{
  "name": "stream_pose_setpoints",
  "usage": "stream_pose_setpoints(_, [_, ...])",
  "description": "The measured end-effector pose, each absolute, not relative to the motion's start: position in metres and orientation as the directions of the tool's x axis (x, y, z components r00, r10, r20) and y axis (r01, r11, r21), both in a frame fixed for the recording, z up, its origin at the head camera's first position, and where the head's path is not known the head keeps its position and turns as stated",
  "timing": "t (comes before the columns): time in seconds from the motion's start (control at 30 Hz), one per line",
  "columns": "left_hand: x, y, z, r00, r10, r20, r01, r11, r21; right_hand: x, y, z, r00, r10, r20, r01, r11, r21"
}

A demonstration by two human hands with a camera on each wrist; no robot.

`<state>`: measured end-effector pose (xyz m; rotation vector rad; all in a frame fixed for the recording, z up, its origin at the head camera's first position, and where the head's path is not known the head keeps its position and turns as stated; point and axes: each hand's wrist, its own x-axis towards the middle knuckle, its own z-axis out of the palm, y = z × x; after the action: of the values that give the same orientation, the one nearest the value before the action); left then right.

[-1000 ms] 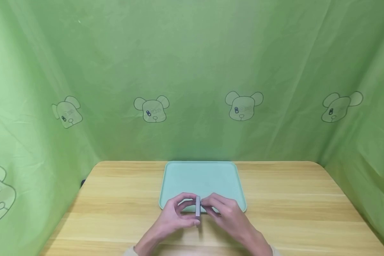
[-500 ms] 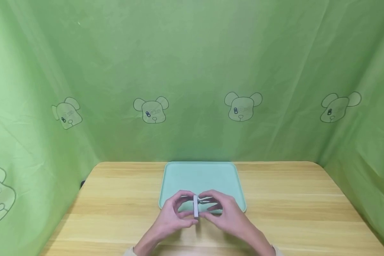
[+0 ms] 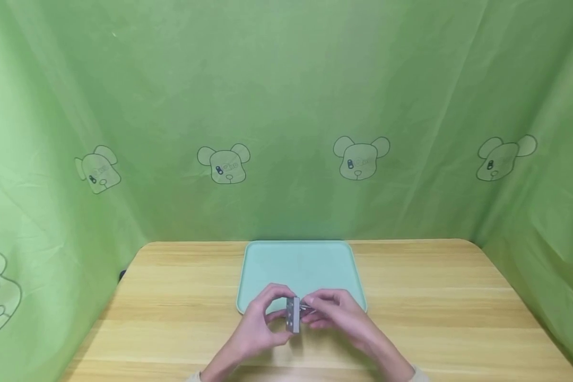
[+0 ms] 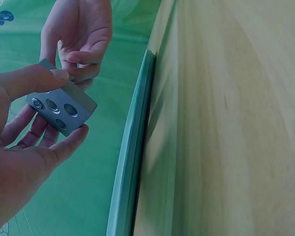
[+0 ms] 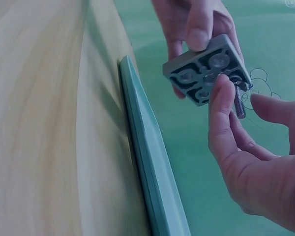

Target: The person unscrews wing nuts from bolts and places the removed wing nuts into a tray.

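Observation:
My left hand (image 3: pixel 260 323) grips a small grey block (image 3: pixel 293 314) by its edges, thumb on one side and fingers on the other. Round holes show on one face of the block (image 4: pixel 61 110) in the left wrist view. The opposite face has dark recesses. A threaded screw (image 5: pixel 239 102) sticks out from near one corner of that recessed face. My right hand (image 3: pixel 341 315) is at this side, its fingers curled around the screw. In the right wrist view the index finger lies beside the screw, and the thumb is slightly apart from it.
A pale green tray (image 3: pixel 298 265) lies on the wooden table (image 3: pixel 425 297), just beyond and partly beneath the hands. Green curtains (image 3: pixel 286 95) with bear-head drawings stand behind the table and along both sides.
The block has turned, so its holed face now shows in the head view. The right hand's fingers, spread around the block half a second ago, have drawn in near the screw.

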<state>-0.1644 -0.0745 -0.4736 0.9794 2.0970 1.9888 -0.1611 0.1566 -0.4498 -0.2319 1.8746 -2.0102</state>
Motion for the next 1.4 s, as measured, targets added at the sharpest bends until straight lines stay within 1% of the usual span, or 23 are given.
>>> stream_pose_setpoints(0.13, [-0.163, -0.073, -0.474, -0.77, 0.502, 0.395, 0.441, -0.029, 0.897, -0.163, 0.158, -0.452, -0.89, -0.426, -0.161, 0.213, -0.078, -0.974])
stream_pose_setpoints(0.3, [-0.161, -0.072, -0.475, -0.746, 0.511, 0.427, 0.49, -0.013, 0.872, -0.164, 0.16, -0.454, -0.869, -0.466, -0.165, 0.243, -0.112, -0.964])
stream_pose_setpoints(0.47, [-0.161, -0.071, -0.477, -0.742, 0.517, 0.427, 0.481, -0.033, 0.876, -0.162, 0.159, -0.454, -0.884, -0.443, -0.15, 0.223, -0.118, -0.968])
stream_pose_setpoints(0.57, [-0.162, -0.07, -0.478, -0.76, 0.515, 0.397, 0.422, -0.074, 0.904, -0.16, 0.156, -0.452, -0.912, -0.394, -0.111, 0.161, -0.095, -0.982])
stream_pose_setpoints(0.77, [-0.161, -0.072, -0.475, -0.801, 0.525, 0.286, 0.223, -0.182, 0.958, -0.156, 0.149, -0.445, -0.953, -0.304, -0.001, -0.008, 0.03, -1.0])
stream_pose_setpoints(0.87, [-0.162, -0.074, -0.473, -0.815, 0.532, 0.229, 0.141, -0.201, 0.969, -0.153, 0.145, -0.442, -0.958, -0.265, 0.105, -0.139, 0.114, -0.984])
stream_pose_setpoints(0.93, [-0.163, -0.075, -0.472, -0.82, 0.531, 0.211, 0.113, -0.211, 0.971, -0.151, 0.143, -0.442, -0.944, -0.245, 0.22, -0.267, 0.176, -0.948])
stream_pose_setpoints(1.0, [-0.164, -0.076, -0.471, -0.823, 0.532, 0.2, 0.094, -0.221, 0.971, -0.152, 0.142, -0.444, -0.897, -0.244, 0.369, -0.425, 0.239, -0.873])
stream_pose_setpoints(1.07, [-0.165, -0.077, -0.471, -0.824, 0.532, 0.194, 0.08, -0.229, 0.97, -0.153, 0.141, -0.447, -0.811, -0.263, 0.522, -0.582, 0.274, -0.766])
stream_pose_setpoints(1.13, [-0.165, -0.078, -0.47, -0.822, 0.537, 0.189, 0.068, -0.237, 0.969, -0.155, 0.14, -0.45, -0.695, -0.299, 0.654, -0.719, 0.301, -0.627])
stream_pose_setpoints(1.2, [-0.166, -0.079, -0.47, -0.819, 0.544, 0.184, 0.053, -0.248, 0.967, -0.158, 0.14, -0.452, -0.561, -0.339, 0.755, -0.825, 0.312, -0.472])
stream_pose_setpoints(1.3, [-0.166, -0.081, -0.469, -0.812, 0.556, 0.177, 0.028, -0.266, 0.964, -0.161, 0.139, -0.453, -0.379, -0.384, 0.842, -0.91, 0.322, -0.263])
stream_pose_setpoints(1.4, [-0.167, -0.083, -0.468, -0.806, 0.568, 0.168, 0.004, -0.278, 0.96, -0.163, 0.137, -0.452, -0.237, -0.408, 0.882, -0.934, 0.346, -0.09])
